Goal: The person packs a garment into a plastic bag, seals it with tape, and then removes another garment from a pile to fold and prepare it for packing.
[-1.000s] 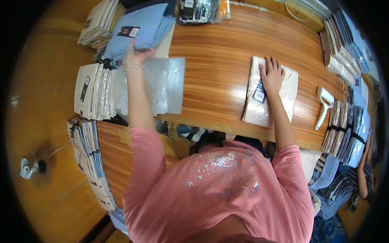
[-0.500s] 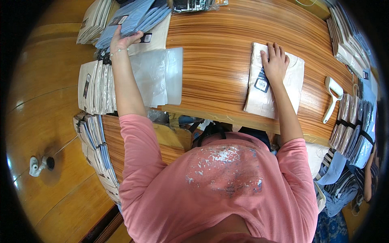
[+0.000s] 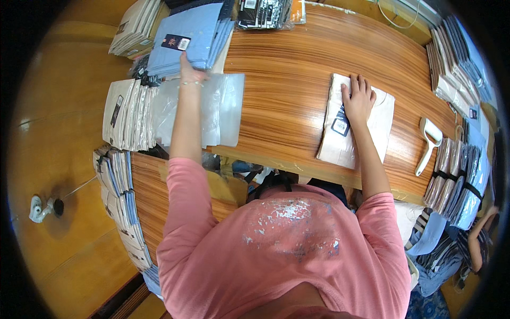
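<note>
My right hand (image 3: 359,103) lies with spread fingers on a folded cream garment (image 3: 380,125), which has a dark tag with a white label. My left hand (image 3: 192,72) is at the near edge of a stack of folded light blue garments (image 3: 196,29), one digit against its top edge. Its other fingers are blurred and partly hidden, so I cannot make out their grip. Under my left forearm lie clear plastic bags (image 3: 229,111) in a loose pile. Left of them stand cream garments in clear wrapping (image 3: 130,114).
A white lint roller (image 3: 429,141) lies on the wood-grain table (image 3: 281,69) at the right. Banded garment bundles (image 3: 457,175) sit beyond it. More folded stacks (image 3: 449,69) stand far right, and packaged tags (image 3: 263,13) at the back. Another person's arm (image 3: 478,239) shows at the right rim.
My left hand has moved right and nearer, to the front edge of the blue stack, which now lies squarer. My right hand stays on the cream garment. The whole view has shifted slightly.
</note>
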`<action>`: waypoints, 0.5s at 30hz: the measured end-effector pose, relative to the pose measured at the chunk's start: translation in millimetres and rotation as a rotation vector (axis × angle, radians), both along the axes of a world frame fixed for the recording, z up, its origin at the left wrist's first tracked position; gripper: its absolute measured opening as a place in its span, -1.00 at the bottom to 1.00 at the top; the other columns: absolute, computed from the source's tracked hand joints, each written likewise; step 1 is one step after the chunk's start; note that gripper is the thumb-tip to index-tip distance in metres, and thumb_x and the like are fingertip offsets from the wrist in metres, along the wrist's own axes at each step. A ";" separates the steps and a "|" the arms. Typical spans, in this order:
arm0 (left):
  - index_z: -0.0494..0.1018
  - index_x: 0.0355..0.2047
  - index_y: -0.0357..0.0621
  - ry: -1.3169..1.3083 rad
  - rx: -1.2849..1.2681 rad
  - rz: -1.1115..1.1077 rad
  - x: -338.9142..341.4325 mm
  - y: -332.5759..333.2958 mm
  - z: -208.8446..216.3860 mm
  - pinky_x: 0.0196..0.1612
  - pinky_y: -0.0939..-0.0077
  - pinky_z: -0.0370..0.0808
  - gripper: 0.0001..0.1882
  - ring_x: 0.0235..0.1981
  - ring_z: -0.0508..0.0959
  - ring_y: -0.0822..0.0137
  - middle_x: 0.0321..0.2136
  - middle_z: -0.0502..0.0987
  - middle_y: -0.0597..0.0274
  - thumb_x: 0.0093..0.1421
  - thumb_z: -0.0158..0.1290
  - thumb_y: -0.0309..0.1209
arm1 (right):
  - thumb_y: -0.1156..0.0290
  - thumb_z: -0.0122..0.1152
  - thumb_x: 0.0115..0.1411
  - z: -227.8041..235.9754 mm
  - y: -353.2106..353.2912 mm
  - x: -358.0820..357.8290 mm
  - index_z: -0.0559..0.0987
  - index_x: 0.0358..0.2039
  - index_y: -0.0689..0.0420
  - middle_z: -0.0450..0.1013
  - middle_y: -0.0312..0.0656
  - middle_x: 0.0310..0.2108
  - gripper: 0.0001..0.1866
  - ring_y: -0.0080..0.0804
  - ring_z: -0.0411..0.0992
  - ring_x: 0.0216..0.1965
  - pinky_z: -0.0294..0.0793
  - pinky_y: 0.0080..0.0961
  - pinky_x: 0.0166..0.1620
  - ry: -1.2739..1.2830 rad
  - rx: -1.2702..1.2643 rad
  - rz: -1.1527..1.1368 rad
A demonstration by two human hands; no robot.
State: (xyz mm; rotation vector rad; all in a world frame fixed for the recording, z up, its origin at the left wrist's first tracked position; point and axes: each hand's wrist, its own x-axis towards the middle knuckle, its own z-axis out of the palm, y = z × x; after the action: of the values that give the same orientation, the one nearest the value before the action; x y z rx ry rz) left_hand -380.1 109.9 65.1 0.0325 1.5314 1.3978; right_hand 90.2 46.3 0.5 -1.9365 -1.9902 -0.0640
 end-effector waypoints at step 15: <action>-0.41 0.28 -0.08 0.386 0.448 0.185 56.6 -126.2 38.6 0.24 0.31 -0.03 -0.05 0.26 0.01 0.16 0.29 -0.24 0.02 0.18 -0.03 0.01 | 0.00 -0.14 0.22 -3.6 -6.0 -2.2 0.37 0.08 0.01 0.22 -0.16 0.16 -0.49 -0.19 0.13 0.18 0.01 -0.13 0.17 -0.053 -0.016 0.056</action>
State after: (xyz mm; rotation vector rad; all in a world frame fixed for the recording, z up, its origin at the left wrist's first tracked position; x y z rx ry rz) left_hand -323.5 -16.4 103.8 0.4686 1.5211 1.9465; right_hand 88.0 40.3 -3.1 -1.9060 -2.0842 -0.0857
